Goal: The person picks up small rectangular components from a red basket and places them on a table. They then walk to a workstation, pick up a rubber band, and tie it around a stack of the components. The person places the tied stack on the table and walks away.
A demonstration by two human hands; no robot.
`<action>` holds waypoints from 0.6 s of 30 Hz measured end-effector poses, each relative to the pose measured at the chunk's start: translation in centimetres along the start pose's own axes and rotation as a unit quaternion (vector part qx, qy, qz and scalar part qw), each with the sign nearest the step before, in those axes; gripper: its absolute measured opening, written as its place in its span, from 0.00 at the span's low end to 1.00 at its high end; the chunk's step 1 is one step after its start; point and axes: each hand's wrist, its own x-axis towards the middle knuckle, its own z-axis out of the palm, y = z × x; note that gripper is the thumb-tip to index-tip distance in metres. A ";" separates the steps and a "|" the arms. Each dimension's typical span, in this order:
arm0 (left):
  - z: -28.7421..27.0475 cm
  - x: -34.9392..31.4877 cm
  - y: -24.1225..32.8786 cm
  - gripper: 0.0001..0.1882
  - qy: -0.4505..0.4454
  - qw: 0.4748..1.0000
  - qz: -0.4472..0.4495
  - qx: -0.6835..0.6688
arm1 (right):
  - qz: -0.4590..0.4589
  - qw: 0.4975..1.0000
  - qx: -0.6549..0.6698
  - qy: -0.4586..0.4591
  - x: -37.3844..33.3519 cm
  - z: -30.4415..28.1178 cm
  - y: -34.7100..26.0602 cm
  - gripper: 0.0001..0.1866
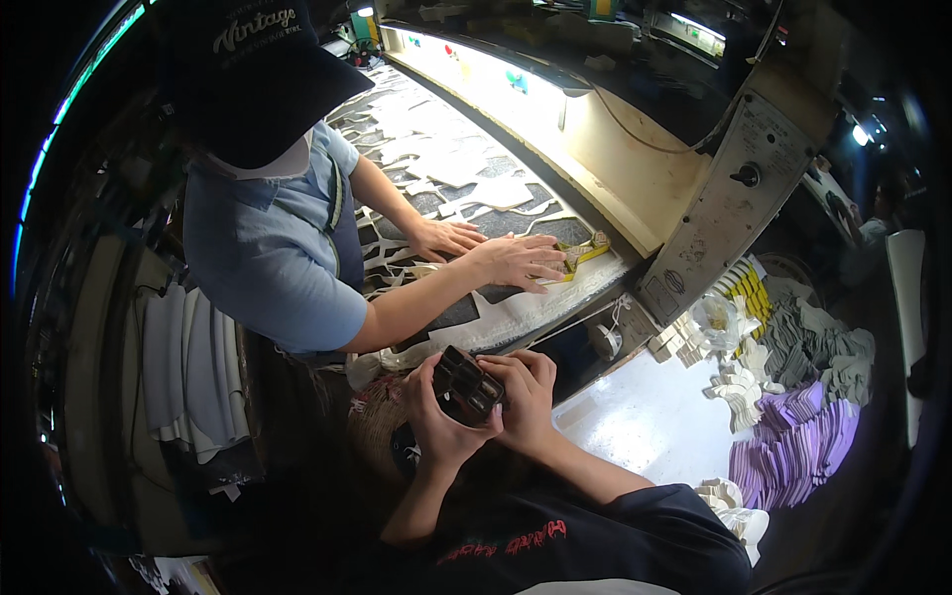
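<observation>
In front of my body I hold a small black, blocky device with shiny raised sections; its exact kind I cannot make out. My left hand wraps its left side, thumb along the lower edge. From the right, my right hand grips the other side with bent fingers. Beyond my hands, a co-worker in a blue shirt lays both hands on the work surface, one hand at a yellow-edged cutting die on white sheet material. Irregular cut-outs run through that sheet.
A machine beam with a control panel rises at the right. On a white table lie stacks of purple pieces, grey pieces and cream pieces. Folded pale sheets hang at the left. A woven basket stands below my hands.
</observation>
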 end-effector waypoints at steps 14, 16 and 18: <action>2.3 4.4 0.0 0.47 -0.012 0.998 0.055 -0.015 | -0.001 0.939 0.132 -0.318 5.3 -8.9 2.4 0.50; 2.4 4.4 0.0 0.48 -0.019 0.997 0.078 -0.012 | 0.033 0.939 0.157 -0.304 4.9 -9.1 2.6 0.47; 2.7 4.1 0.1 0.48 -0.033 0.996 0.075 -0.015 | 0.039 0.947 0.167 -0.271 4.4 -9.5 3.1 0.44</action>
